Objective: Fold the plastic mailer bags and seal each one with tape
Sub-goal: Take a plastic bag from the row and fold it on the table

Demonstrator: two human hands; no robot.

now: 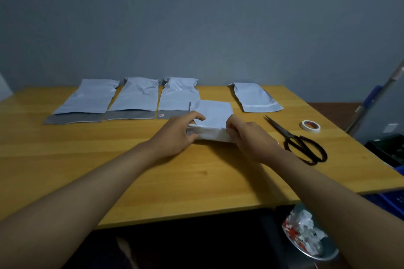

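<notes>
A wooden table (87,177) is carrying everything here. Three white mailer bags (134,99) are lying side by side along its far edge, their grey flaps open toward the person. A fourth bag (254,98) is lying apart, to the right of them. A partly folded bag (213,120) is resting near the middle. Black scissors (297,141) are lying to its right, and a roll of tape (310,125) is sitting just beyond them.
</notes>
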